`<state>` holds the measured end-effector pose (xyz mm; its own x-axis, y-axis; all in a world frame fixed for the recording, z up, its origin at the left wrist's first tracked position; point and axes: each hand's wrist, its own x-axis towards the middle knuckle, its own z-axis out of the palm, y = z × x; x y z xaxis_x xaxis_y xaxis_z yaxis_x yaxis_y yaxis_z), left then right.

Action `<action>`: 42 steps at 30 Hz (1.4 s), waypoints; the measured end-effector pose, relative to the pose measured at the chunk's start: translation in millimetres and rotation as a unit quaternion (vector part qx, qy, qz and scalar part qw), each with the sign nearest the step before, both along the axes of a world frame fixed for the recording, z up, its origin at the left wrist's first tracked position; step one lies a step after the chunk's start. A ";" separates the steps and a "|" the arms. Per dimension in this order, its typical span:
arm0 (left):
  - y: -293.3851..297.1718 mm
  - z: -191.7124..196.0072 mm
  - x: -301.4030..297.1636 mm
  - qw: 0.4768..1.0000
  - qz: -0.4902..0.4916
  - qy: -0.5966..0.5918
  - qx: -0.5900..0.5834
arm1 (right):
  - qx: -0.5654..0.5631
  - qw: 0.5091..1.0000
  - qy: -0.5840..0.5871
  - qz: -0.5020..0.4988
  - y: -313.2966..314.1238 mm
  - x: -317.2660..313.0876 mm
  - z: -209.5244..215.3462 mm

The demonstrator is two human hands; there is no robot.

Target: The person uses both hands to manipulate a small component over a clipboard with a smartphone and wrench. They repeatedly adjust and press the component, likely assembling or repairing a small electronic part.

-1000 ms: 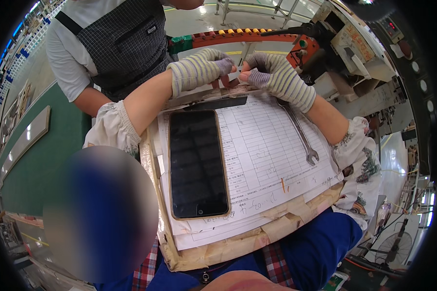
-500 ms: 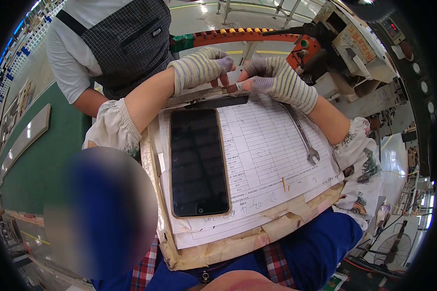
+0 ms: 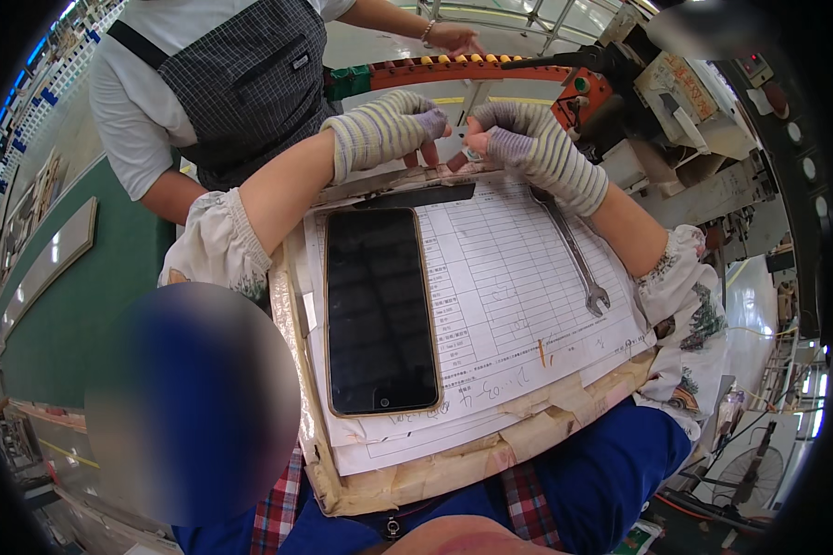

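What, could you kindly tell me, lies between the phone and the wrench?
In the head view, only a printed, ruled sheet lies between the phone and the wrench; nothing rests on that stretch of it.

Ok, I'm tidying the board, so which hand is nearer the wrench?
Right: the right hand is by the far end of the wrench; the left hand is farther left, beyond the phone.

Left hand (image 3: pixel 381 135) and right hand (image 3: pixel 539 154) just apart, fingers (image 3: pixel 478 141) bent, forearms (image 3: pixel 287 196) angled inward

The head-worn fisheye looks down and forward from near the left hand (image 3: pixel 389 131) and right hand (image 3: pixel 537 150).
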<state>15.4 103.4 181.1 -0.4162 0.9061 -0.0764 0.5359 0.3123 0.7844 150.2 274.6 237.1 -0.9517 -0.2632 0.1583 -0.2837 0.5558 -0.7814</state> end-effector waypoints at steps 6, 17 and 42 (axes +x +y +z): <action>2.7 -11.7 -7.0 1.000 -0.013 0.021 -0.007 | 0.026 0.999 0.031 0.030 3.0 -3.8 -8.5; 1.9 -2.6 -0.7 0.999 0.004 0.039 -0.026 | 0.029 0.995 0.095 0.011 4.3 -5.3 -9.4; 7.3 -8.7 -5.4 0.998 -0.016 0.045 -0.033 | 0.126 0.988 0.086 0.005 16.2 -9.5 -12.4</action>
<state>9.9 110.8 172.3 -0.3953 0.9132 -0.0992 0.6141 0.3431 0.7107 140.7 290.8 224.7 -0.9133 -0.3242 0.2464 -0.4072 0.7226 -0.5585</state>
